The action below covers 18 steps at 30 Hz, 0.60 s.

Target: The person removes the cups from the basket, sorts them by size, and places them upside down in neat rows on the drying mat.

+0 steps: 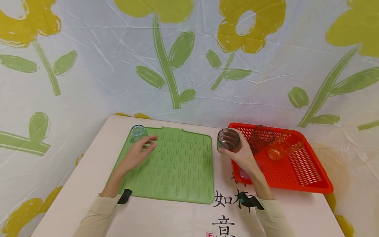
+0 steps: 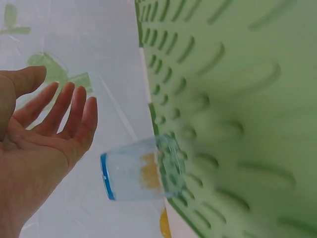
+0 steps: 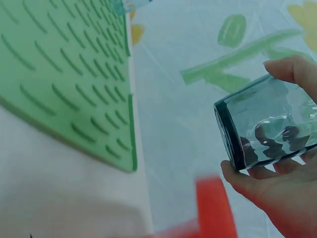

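My right hand [image 1: 243, 153] grips a dark grey-tinted drinking glass [image 1: 228, 139] over the left edge of the red basket. In the right wrist view, thumb and fingers wrap the sides of that glass [image 3: 270, 124]. My left hand [image 1: 139, 153] is held over the left part of the green drying mat [image 1: 177, 164], its fingers loosely bent with nothing in them. Close beyond its fingers, a clear blue-rimmed glass [image 1: 138, 132] stands on the mat's far left corner; the left wrist view shows this blue glass [image 2: 141, 168] apart from the hand.
The red plastic basket [image 1: 314, 158] at the right holds a dark red-looking glass [image 1: 262, 136], an orange glass [image 1: 276, 152] and a purple glass [image 1: 245, 172]. Black characters [image 1: 222, 199] mark the white table cover in front. A flowered cloth [image 1: 118, 65] hangs behind the table.
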Each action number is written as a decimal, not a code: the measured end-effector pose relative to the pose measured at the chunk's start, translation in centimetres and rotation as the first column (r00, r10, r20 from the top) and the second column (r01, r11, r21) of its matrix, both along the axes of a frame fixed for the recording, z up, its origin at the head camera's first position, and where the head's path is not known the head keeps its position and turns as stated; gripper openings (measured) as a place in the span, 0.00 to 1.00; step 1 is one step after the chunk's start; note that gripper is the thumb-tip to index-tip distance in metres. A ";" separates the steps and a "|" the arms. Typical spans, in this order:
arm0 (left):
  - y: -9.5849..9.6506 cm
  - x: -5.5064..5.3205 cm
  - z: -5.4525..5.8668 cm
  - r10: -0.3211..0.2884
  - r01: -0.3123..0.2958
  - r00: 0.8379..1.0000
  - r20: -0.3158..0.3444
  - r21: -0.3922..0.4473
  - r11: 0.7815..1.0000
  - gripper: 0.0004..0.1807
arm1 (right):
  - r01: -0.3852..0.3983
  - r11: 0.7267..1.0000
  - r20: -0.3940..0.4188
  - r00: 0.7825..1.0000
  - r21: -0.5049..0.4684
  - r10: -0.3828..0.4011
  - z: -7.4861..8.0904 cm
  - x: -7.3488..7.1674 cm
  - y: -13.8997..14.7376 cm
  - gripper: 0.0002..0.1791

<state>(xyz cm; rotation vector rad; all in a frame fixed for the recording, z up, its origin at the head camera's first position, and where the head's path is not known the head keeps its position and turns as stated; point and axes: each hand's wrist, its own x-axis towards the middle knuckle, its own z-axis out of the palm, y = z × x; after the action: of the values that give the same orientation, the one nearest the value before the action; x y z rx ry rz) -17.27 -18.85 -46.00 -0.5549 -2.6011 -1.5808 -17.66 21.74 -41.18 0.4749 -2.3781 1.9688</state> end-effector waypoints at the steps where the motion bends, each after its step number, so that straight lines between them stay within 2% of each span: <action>1: 0.3 0.0 0.1 -0.008 0.008 1.000 0.001 0.015 1.000 0.23 | -0.012 1.000 0.001 1.000 -0.008 0.012 -0.1 -0.1 -0.4 0.43; 6: 1.9 -0.3 0.5 -0.035 0.035 0.999 0.004 0.071 0.997 0.23 | -0.059 0.997 0.001 0.998 -0.054 0.059 -0.8 -0.5 -2.3 0.42; 11: 3.5 -0.6 0.6 -0.054 0.055 0.998 -0.011 0.093 0.994 0.23 | -0.093 0.994 -0.046 0.995 -0.051 0.090 -1.2 -0.7 -4.2 0.43; 18: 5.6 -0.3 1.0 -0.103 0.102 0.995 -0.002 0.173 0.980 0.26 | -0.143 0.986 -0.081 0.987 -0.084 0.136 -1.7 -1.0 -6.7 0.44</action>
<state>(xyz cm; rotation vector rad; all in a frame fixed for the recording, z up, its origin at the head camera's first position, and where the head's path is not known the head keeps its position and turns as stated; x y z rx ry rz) -17.61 -13.23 -45.03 -0.6798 -2.4440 -1.8195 -18.65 15.07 -42.84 0.7161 -2.2584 2.0632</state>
